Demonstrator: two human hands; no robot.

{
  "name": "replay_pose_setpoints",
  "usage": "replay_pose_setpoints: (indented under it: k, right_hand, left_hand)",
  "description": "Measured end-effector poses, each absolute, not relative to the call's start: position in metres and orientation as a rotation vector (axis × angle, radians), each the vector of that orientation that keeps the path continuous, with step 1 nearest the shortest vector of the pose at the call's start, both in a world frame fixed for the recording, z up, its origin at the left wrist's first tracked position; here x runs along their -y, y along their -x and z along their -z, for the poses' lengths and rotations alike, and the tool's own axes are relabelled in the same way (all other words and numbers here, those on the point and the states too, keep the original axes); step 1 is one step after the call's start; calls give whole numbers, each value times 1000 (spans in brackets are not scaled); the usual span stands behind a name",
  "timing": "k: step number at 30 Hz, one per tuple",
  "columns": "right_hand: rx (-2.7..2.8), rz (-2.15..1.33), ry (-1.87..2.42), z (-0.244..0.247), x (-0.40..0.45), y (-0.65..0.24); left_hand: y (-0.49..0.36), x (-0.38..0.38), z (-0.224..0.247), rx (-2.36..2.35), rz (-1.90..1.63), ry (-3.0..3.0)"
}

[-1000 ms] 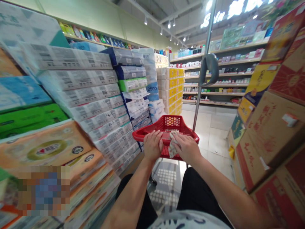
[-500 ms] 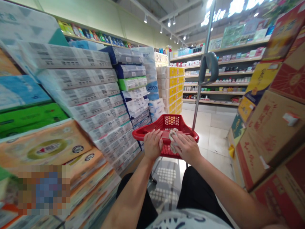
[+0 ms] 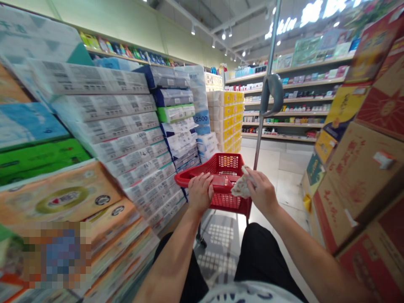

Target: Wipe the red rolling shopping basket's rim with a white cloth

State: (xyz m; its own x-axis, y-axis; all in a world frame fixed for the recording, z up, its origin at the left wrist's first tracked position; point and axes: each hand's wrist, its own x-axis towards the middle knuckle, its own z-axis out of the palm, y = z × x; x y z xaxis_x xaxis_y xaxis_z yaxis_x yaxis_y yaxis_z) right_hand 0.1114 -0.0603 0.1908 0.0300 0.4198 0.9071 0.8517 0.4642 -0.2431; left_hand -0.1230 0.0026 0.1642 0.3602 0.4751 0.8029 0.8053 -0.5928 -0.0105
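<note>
"Red plastic cart (image 3: pixel 185 180): where is it from the head camera?"
"Straight ahead, between stacked packs (image 3: pixel 132 139) and cardboard boxes (image 3: pixel 353 172)."
"What about the grip?"
"Left hand (image 3: pixel 200 188) wraps over the handle (image 3: pixel 221 182); right hand (image 3: pixel 261 189) pinches a crumpled pale cloth (image 3: pixel 241 187) by the handle's right end. Whether the cloth touches it, I cannot tell."

Red cart basket (image 3: pixel 203 168): moulded plastic, semi-gloss, pierced as a grid. Cart handle (image 3: pixel 220 181): smooth red plastic, light sheen. Rag (image 3: pixel 241 187): soft, crumpled cloth, matt. Upright pole (image 3: pixel 259 143): smooth, shiny metal. Grey loop (image 3: pixel 278 94) on it: looks plastic, satin. Stacked white packs (image 3: pixel 123 103): glossy, wrinkled film. Orange packs (image 3: pixel 94 185): printed film, slick. Brown carton (image 3: pixel 360 168): matt cardboard. Floor (image 3: pixel 279 168): smooth, reflective. Trousers (image 3: pixel 257 252): matt black cloth.
</note>
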Motion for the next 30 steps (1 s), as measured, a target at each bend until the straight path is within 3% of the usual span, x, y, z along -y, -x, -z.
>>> replay_pose_setpoints:
  k: [4,12,21,25,27,30]
  right_hand:
    - [1547,513,1050,-191,63,-103]
    - [1968,560,1469,-168,59,-67]
    - [2557,-60,1711,-241,26,-74]
    - [2396,173,1742,-209,39,-61]
    - [2205,530,1608,-186,51,-55]
    - [2177,634,1479,-177,62,-53]
  left_hand:
    - [127,-6,-165,1140,1106,2236]
    - [113,3,-178,1272,1093,2164]
    - [86,7,-171,1149,976,2303]
    - [95,2,-167,1131,990,2291]
    - [97,1,-166,1141,1024,2269]
    - [98,3,-165,1119,1050,2272]
